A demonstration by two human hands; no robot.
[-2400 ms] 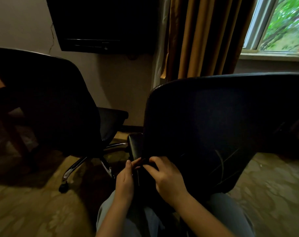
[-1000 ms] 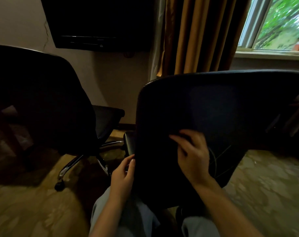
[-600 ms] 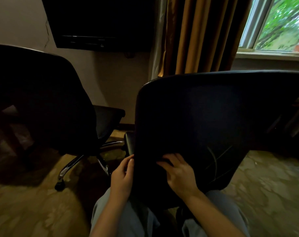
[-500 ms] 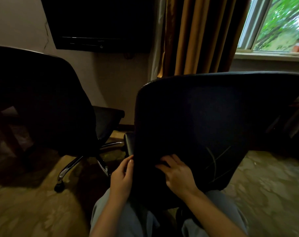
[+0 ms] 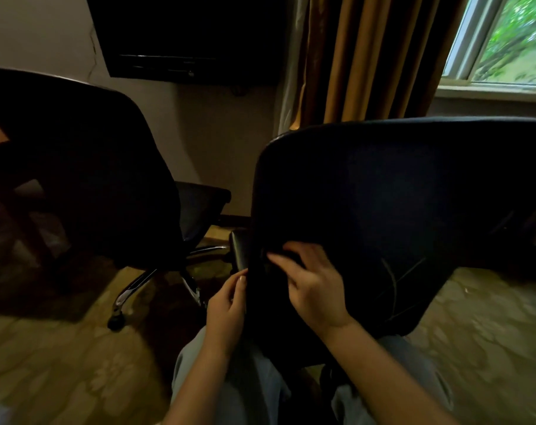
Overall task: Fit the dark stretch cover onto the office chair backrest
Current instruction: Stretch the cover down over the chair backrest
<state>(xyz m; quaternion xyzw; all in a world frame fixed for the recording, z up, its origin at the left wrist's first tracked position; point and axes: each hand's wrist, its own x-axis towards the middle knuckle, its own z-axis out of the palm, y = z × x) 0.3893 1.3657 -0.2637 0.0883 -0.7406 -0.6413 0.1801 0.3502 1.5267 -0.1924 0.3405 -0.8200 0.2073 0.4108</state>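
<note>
The office chair backrest point(image 5: 398, 204) stands right in front of me, seen from behind, with the dark stretch cover point(image 5: 346, 179) over it down to its lower part. My left hand point(image 5: 226, 308) grips the cover's left edge low on the backrest, next to the armrest point(image 5: 239, 250). My right hand point(image 5: 312, 283) lies on the back of the cover near that same lower left corner, its thumb and fingers pinching a fold of the fabric. The cover's bottom hem is lost in the dark.
A second black office chair point(image 5: 85, 185) stands at the left, its chrome base point(image 5: 131, 289) on the patterned carpet. A dark wall-mounted screen point(image 5: 184, 35), brown curtains point(image 5: 367, 56) and a window point(image 5: 505, 41) lie behind. My knees in light trousers point(image 5: 239, 378) sit under the backrest.
My right hand went up the back of the cover, came down again, and now has shifted left to pinch the fabric near the lower left edge. My left hand has stayed on that edge.
</note>
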